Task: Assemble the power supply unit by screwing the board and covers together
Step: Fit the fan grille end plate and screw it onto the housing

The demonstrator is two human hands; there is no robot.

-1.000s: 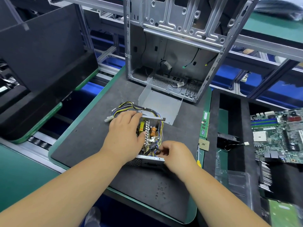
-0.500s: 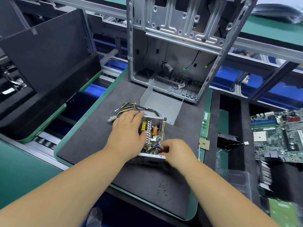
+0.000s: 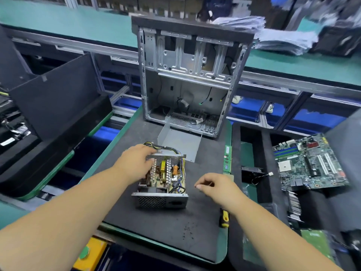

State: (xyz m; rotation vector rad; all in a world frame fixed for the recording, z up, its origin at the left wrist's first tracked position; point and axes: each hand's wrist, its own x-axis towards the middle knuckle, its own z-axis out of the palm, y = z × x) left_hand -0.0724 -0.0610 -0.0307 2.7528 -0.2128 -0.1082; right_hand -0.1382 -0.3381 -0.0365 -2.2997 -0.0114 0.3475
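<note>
- while the open power supply unit (image 3: 161, 180) sits mid-mat (image 3: 148, 218), the left hand (image 3: 136, 163) rests with fingers extended over its far left side, likely steadying it.
- right hand (image 3: 214, 185) hovers beside it, fingertips pinched; whether it holds a screw i cannot tell.
- cover (image 3: 179, 142) waits behind; screwdriver (image 3: 224, 218) lies near the right edge.

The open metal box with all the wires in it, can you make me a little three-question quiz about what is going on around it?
1. True or false: the power supply unit has its top cover on.
2. Which hand rests on the unit? A) left hand B) right hand C) both
3. Fill in: the yellow and black screwdriver lies on the mat partly under the right ____.

Key:
1. False. The board and wires show from above, and the bent grey cover lies apart, behind the unit.
2. A. The right hand is off to the unit's right side, fingers curled.
3. Forearm.
</note>
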